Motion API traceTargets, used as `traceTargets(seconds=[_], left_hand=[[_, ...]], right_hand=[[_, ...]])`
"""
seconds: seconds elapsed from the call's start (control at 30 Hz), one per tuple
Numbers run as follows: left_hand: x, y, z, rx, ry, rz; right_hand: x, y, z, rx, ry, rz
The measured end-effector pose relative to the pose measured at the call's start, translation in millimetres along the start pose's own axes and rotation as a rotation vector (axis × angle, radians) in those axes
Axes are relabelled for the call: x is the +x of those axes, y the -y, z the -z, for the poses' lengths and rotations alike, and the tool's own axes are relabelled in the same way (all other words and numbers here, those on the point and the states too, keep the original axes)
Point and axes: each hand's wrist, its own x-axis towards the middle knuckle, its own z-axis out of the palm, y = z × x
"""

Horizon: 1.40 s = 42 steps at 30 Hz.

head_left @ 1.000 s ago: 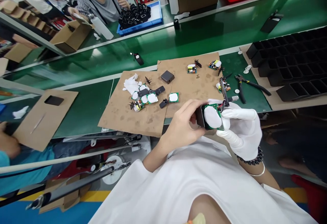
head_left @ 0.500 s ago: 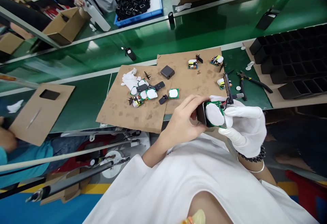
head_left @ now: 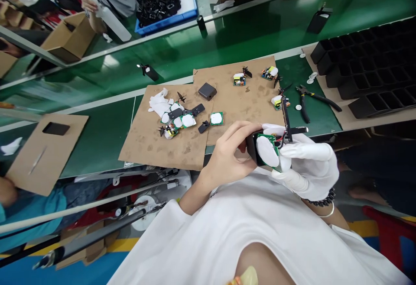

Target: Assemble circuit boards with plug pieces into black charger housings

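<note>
Bare, my left hand point(head_left: 229, 157) grips a black plastic housing point(head_left: 251, 147) in front of my chest. My right hand point(head_left: 310, 163), in a white glove, pinches a green circuit board point(head_left: 267, 150) with a white round pad on its face. The board sits tilted at the housing's mouth; how far inside it reaches is hidden. Red and black wires run from it to a black plug piece point(head_left: 287, 120) standing above my right fingers. Beyond my hands, a loose board with a white pad point(head_left: 216, 118) lies on the cardboard point(head_left: 162, 155).
More boards point(head_left: 187, 121), a white glove point(head_left: 159, 102) and a closed black case point(head_left: 207, 91) lie on the cardboard. Pliers point(head_left: 303, 103) rest to the right, beside black trays point(head_left: 373, 105). Across the bench, a person sits by a blue tray point(head_left: 191, 10) of black parts.
The board has tilted and come closer against the housing, and the black plug piece has turned slightly. Both hands keep their grips. The whole view has shifted a little.
</note>
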Motion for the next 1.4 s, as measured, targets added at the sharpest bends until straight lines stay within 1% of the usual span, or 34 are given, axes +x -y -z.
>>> traceTargets(seconds=[0.1,0.23,0.3,0.43,0.53,0.67,0.77,0.9,0.97,1.03,1.17,1.23,1.3,1.33,1.37,1.4], left_hand=[[1.0,-0.2,-0.7,-0.007,-0.015,-0.023],[1.3,-0.2,-1.8,-0.007,-0.005,-0.024],[1.4,-0.5,-1.9,-0.019,-0.001,-0.029],[2.0,-0.9,-1.9,-0.036,0.003,-0.029],[2.2,0.0,-2.5,-0.062,-0.011,-0.041],[1.7,1.9,-3.1,-0.062,-0.015,-0.047],[1.2,1.7,-2.0,-0.048,-0.01,-0.036],[0.2,4.3,-1.6,-0.05,0.0,-0.014],[-0.7,14.2,-6.8,-0.046,0.003,0.026],[-1.9,33.3,-18.2,-0.058,0.007,0.099],[-3.2,87.2,-52.0,-0.08,0.004,0.32],[-2.9,109.5,-65.6,-0.052,0.014,0.364],[-2.2,123.4,-71.9,-0.019,0.041,0.369],[-1.8,127.4,-72.2,-0.012,0.066,0.368],[-1.4,130.1,-70.8,-0.017,0.102,0.366],[-0.9,132.0,-68.1,-0.038,0.15,0.362]], right_hand=[[0.4,0.5,2.8,-0.074,0.071,0.126],[3.5,3.8,5.3,-0.119,0.117,0.196],[4.0,5.8,5.5,-0.139,0.113,0.216],[3.7,7.5,5.2,-0.204,0.141,0.195],[4.2,6.0,5.6,-0.206,0.164,0.164],[4.4,5.0,7.0,-0.247,0.173,0.156],[4.1,9.2,6.5,-0.288,0.172,0.153],[7.8,12.1,2.9,-0.415,0.201,0.103],[11.0,4.8,1.3,-0.523,0.182,0.143],[12.4,-10.2,0.8,-0.609,0.147,0.128],[5.1,-51.9,2.5,-0.65,0.106,-0.117],[0.5,-71.3,5.7,-0.616,0.007,-0.201],[1.8,-85.8,12.7,-0.509,-0.102,-0.268],[5.9,-90.8,18.3,-0.432,-0.111,-0.299],[12.6,-94.2,25.2,-0.356,-0.073,-0.327],[21.6,-96.4,33.2,-0.29,0.017,-0.352]])
